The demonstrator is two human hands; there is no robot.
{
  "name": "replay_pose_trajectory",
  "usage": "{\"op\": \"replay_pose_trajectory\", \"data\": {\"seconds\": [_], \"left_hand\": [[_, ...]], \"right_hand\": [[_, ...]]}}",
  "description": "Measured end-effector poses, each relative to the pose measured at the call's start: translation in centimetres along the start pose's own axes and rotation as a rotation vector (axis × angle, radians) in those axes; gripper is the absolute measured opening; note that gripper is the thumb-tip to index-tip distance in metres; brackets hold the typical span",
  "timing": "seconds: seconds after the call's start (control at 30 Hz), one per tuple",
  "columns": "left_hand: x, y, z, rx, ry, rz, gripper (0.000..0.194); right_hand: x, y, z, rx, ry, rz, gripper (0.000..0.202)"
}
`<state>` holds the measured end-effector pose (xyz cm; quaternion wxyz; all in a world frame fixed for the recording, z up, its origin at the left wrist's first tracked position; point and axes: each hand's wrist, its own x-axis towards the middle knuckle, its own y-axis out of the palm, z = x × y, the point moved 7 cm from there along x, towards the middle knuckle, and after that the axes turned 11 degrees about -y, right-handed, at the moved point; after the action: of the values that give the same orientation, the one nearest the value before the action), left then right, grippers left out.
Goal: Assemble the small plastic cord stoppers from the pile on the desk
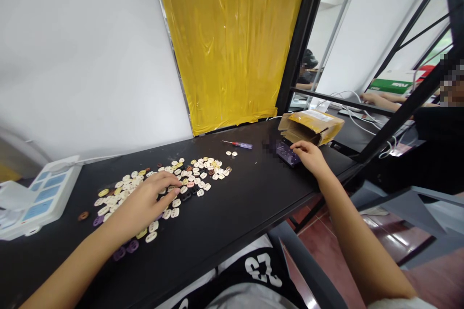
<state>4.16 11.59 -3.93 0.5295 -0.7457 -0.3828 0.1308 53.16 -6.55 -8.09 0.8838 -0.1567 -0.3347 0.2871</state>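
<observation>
On smooth tabletop (224, 217) | left fingers (168, 179) apart over oval pieces (196, 172) | right fingers (300, 145) on phone (287, 154), grip unclear

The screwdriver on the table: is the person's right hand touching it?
Apart. The head view shows bare black tabletop between the screwdriver and the right hand.

I faced a white wall (90, 58) and glossy yellow sheeting (235, 48) behind my black tabletop (224, 203); to my right lay a reddish, apparently tiled floor (322, 239).
</observation>
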Motion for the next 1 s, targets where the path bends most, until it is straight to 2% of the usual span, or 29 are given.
{"op": "replay_pose_trajectory", "data": {"seconds": [0.17,0.53,1.0], "left_hand": [[0.08,0.21,-0.02,-0.001,0.006,0.017,0.042],[-0.01,0.18,-0.11,-0.005,0.007,0.017,0.04],[0.1,0.4,0.11,-0.007,0.007,0.03,0.041]], "right_hand": [[0.03,0.18,0.11,0.024,0.033,-0.011,0.024],[0.07,0.08,-0.84,0.077,0.042,-0.063,0.028],[-0.22,0.2,0.04,0.124,0.015,-0.042,0.03]]}}
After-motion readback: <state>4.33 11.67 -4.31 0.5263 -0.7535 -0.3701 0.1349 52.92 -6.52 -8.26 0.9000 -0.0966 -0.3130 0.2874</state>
